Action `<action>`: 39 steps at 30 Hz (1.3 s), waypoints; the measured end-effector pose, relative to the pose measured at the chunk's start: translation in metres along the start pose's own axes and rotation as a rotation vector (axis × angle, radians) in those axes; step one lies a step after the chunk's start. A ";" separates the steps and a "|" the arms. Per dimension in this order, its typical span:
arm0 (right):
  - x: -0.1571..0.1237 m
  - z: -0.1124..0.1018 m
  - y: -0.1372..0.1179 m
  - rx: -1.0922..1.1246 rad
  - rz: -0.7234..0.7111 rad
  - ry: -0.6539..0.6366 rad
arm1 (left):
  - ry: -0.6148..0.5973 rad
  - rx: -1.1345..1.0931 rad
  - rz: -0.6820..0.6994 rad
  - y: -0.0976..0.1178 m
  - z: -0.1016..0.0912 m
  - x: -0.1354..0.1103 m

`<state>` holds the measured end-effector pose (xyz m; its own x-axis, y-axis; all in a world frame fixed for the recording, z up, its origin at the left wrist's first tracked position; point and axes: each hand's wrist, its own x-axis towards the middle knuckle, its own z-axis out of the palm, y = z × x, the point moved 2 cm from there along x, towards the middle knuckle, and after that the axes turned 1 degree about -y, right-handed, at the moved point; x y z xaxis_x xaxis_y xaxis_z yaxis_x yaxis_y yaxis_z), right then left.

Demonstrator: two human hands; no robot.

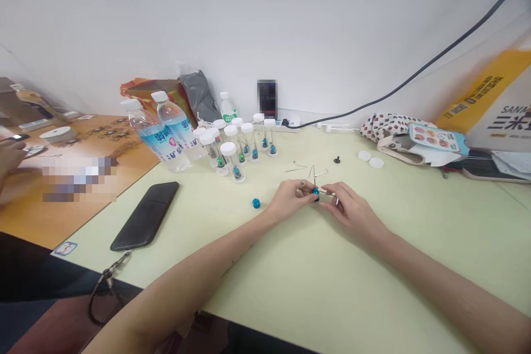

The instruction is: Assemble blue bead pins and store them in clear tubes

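Between the fingertips of my left hand (290, 199) is a small blue piece (316, 193) with a dark base. A thin metal rod (314, 174) sticks up from it. My right hand (354, 209) is closed in a pinch on a thin metal tool (327, 193) whose end meets the side of the blue piece. The tool's exact kind is too small to make out. A loose blue knob-like piece (256, 203) lies left of my left hand. Thin bent wires (295, 168) rest on the table just beyond my fingers, and a small black part (337, 160) stands farther back.
Several clear tubes with white caps (228, 149) hold blue or green pieces behind my left hand. Two water bottles (172, 127) and a black phone (146, 215) are at left. White caps (376, 162) and a patterned pouch (394, 127) lie at right. Another person's hand (10, 155) shows far left.
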<state>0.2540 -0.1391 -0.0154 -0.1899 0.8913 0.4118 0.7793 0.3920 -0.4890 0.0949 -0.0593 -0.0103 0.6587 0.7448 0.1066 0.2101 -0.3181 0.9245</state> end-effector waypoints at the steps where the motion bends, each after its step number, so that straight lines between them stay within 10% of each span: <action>1: 0.000 0.000 0.000 0.003 0.019 0.001 | 0.012 0.003 -0.005 -0.001 -0.002 0.001; 39: -0.007 -0.002 0.015 -0.317 -0.169 0.017 | 0.000 0.125 0.004 -0.005 -0.008 0.005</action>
<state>0.2687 -0.1396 -0.0239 -0.3242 0.8147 0.4807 0.8847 0.4410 -0.1508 0.0917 -0.0490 -0.0113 0.6597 0.7434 0.1100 0.2958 -0.3915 0.8713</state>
